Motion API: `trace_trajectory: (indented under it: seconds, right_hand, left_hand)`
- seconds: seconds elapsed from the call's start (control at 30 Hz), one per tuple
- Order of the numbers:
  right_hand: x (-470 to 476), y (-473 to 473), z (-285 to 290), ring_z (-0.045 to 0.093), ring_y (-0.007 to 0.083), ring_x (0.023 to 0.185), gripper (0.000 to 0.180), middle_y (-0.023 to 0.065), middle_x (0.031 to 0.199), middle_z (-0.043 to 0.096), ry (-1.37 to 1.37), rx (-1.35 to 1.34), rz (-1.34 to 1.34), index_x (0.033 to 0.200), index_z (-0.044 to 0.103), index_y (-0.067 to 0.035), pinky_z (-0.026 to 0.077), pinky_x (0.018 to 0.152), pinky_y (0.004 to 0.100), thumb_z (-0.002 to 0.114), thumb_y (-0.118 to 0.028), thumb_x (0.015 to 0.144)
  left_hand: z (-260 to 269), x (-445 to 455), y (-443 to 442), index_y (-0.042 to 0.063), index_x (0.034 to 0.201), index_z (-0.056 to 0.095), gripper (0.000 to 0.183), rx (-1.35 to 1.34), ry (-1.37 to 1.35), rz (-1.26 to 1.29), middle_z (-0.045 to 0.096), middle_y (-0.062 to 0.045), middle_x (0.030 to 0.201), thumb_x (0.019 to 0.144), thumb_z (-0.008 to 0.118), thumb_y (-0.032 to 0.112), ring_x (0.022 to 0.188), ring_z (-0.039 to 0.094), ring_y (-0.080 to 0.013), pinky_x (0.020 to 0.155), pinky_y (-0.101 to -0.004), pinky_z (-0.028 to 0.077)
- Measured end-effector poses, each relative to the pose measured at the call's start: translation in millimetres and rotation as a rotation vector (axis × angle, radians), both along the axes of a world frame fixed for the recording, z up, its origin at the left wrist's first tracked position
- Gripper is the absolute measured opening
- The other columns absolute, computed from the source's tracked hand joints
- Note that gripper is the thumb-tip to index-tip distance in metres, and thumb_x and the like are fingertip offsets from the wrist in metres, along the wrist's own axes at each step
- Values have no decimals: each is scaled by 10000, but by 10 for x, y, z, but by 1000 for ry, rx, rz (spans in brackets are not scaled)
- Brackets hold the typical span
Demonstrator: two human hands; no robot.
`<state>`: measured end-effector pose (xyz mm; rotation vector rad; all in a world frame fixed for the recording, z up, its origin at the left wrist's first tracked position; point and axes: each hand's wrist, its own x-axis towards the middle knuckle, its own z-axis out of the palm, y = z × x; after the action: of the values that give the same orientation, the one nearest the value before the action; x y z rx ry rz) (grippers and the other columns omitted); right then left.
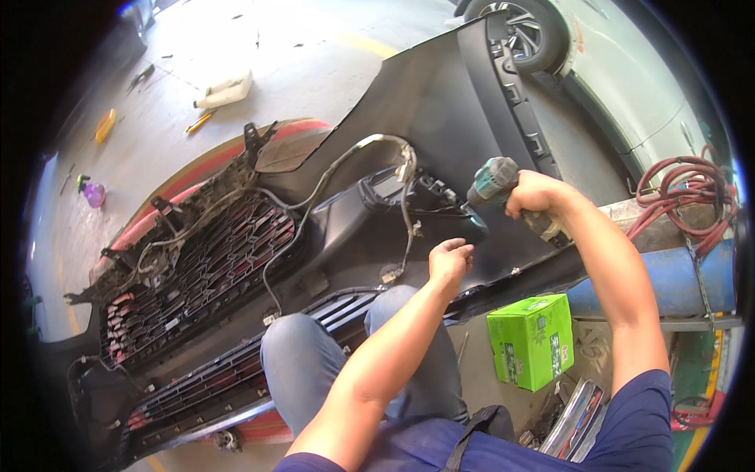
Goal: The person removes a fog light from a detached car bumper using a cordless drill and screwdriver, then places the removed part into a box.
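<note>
A black car front bumper cover (436,106) lies inner side up before me, with a honeycomb grille (230,259) at its left. My right hand (540,193) grips a teal and grey cordless drill (494,178). The drill's tip points left and down at the edge of a dark lamp-opening trim (436,194) on the bumper; whether it touches cannot be seen. Just below that trim is my left hand (451,261), fingers drawn close together; whether they pinch something small is unclear. A taped wiring harness (330,171) loops loosely over the bumper, its connectors dangling.
At right are a coiled red hose (684,197), a blue cylinder (649,280) and a pale car (637,82). A green box (531,342) stands beside my knee. Beneath the bumper shows a red panel (301,127). A plastic jug (227,91) and purple spray bottle (93,193) lie beyond.
</note>
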<state>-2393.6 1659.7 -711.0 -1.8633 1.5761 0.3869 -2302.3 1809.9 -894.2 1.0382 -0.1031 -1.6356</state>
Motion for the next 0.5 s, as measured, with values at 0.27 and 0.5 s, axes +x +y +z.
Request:
trace_trajectory:
  seconds: [0.27,0.5]
  right_hand:
    - [-111,393,343,657,208,806,409,116,877,692,-6,-470,289,1123,650,23,515,756,377,612,-1,716]
    - [-123,1494,374,619,269,997,402,141,1129,672,-277,-360,230,1184,645,57,494,921,401,719,8,793]
  left_hand:
    - [214,1606,2197,12,1291,618,312,-452,-109,-35,711,-85,1121,994,643,105,951,644,-117,838,-293,539]
    - [-930,2197,5036,8,1173,672,255,572,-1068,619,737,-92,1027,935,640,93,957,684,-143,815,-289,547]
